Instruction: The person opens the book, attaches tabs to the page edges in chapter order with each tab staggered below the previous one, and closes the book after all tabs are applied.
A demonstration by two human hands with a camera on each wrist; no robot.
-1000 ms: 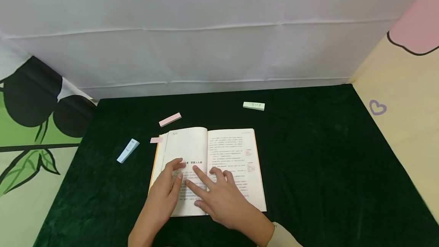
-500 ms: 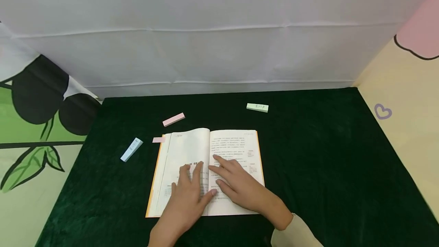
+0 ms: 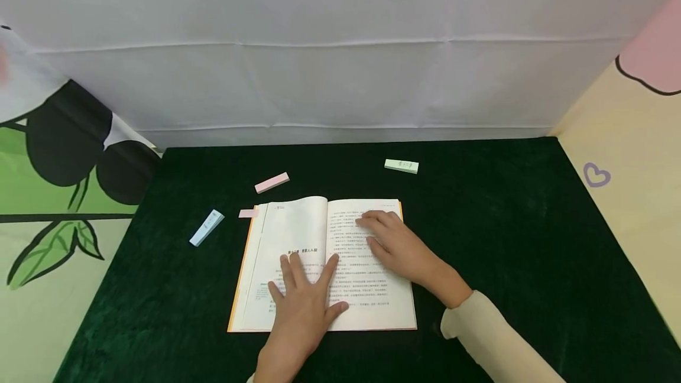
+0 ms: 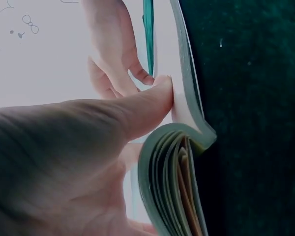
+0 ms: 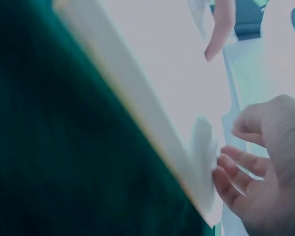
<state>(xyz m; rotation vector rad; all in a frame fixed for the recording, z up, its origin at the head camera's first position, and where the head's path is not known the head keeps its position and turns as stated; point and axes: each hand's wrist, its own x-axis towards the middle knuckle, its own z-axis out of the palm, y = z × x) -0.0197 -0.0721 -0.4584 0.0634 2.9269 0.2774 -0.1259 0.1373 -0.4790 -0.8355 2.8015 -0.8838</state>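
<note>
An open book [image 3: 298, 223] lies on the dark green cloth in the head view. My left hand [image 3: 303, 306] rests spread on the lower left page, its thumb reaching across the gutter onto the right page. The left wrist view shows the left thumb [image 4: 142, 105] lying over the page beside the curved page edges. On the upper right page, my right hand [image 3: 399, 244] lies with relaxed fingers near the outer edge. The right wrist view is blurred; there the right hand [image 5: 265, 182] is beside the book [image 5: 152, 83]. Neither hand grips anything.
A pink sticky tab [image 3: 248, 213] sticks out from the book's left edge. Around the book lie a blue sticky-note strip [image 3: 207, 227], a pink one [image 3: 272, 182] and a green one [image 3: 401, 166] with writing. A white cloth wall [image 3: 340, 87] stands behind the table.
My left hand has shifted right towards the gutter and spread its fingers. My right hand has moved from the left page across to the upper right page. The view has shifted slightly.
</note>
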